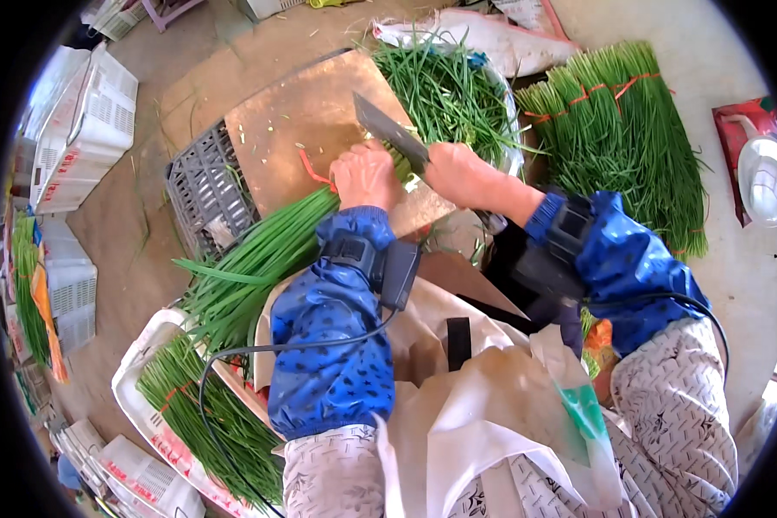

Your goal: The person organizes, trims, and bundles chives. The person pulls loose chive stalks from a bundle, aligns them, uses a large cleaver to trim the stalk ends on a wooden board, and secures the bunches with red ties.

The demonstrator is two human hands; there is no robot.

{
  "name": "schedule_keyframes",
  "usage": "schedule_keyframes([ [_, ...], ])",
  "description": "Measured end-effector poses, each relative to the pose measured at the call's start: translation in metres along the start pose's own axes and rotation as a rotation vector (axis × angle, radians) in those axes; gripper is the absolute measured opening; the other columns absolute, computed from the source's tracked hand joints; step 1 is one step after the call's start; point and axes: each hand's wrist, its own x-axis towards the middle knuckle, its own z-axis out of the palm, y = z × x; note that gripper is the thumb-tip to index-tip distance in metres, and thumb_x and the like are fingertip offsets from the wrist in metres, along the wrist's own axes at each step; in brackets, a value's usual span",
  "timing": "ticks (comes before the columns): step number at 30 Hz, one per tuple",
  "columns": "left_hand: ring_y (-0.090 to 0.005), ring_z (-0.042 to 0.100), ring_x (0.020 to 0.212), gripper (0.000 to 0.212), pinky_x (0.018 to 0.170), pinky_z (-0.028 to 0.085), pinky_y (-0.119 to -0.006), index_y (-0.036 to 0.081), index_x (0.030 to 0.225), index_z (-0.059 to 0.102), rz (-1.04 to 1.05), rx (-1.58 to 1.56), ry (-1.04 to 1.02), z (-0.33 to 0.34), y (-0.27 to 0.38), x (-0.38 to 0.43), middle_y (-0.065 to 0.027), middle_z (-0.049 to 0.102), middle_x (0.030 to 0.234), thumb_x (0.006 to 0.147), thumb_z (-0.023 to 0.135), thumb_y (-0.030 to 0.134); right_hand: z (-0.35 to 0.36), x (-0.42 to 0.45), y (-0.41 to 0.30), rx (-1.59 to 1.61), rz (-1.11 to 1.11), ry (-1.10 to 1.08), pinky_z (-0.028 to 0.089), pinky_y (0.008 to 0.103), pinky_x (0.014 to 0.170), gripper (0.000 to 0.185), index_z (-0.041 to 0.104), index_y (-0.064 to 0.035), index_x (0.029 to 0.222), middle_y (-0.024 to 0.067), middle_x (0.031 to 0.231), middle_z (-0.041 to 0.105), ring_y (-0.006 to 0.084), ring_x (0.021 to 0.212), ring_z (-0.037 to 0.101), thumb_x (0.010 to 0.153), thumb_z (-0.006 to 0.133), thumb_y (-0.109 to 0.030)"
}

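A bundle of long green garlic chives [265,259] lies across a wooden cutting board [291,110], its leafy ends hanging over the near left edge. My left hand [368,173] is closed over the bundle near its pale stem ends, beside a red tie [314,169]. In my right hand [463,175] is a cleaver [392,129], held by its handle. The blade extends up and left over the board, right by the cut stem ends. Small pale trimmings are scattered on the board.
Under the board's left side sits a grey plastic crate [207,188]. A lined container of loose green leaves [447,97] stands behind the board. Tied chive bundles [621,142] lie on the floor at right; more chives [201,414] fill a white box [133,369] at lower left.
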Motion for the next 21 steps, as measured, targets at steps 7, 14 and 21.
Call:
schedule_keyframes([
  [7,-0.0345,0.068,0.072,0.024,0.064,0.054,-0.044,0.001,0.085,0.059,0.069,-0.037,0.076,0.003,0.006,0.007,-0.0189,0.066,0.08,0.068,0.066,0.017,0.027,-0.018,-0.026,0.46,0.586,0.081,0.05,0.0482,0.062,0.018,0.059,0.0033,0.078,0.0217,0.076,0.058,0.0388,0.069,0.062,0.087,0.052,-0.011],
  [14,-0.0307,0.067,0.075,0.032,0.064,0.052,-0.046,0.002,0.092,0.059,0.047,0.021,0.066,0.004,-0.012,0.006,-0.0143,0.066,0.085,0.067,0.067,0.021,0.032,-0.015,-0.023,0.466,0.517,0.116,0.05,0.0473,0.058,0.019,0.057,0.0031,0.07,0.0234,0.067,0.058,0.0411,0.064,0.061,0.083,0.054,-0.011],
  [21,-0.0364,0.065,0.08,0.029,0.07,0.052,-0.046,0.0,0.095,0.055,0.094,-0.059,-0.104,-0.003,0.004,0.009,-0.0187,0.064,0.089,0.076,0.063,0.021,0.074,-0.005,-0.037,0.407,0.692,0.354,0.053,0.0472,0.055,0.013,0.059,-0.0022,0.08,0.0166,0.067,0.063,0.0362,0.066,0.066,0.079,0.06,-0.015],
])
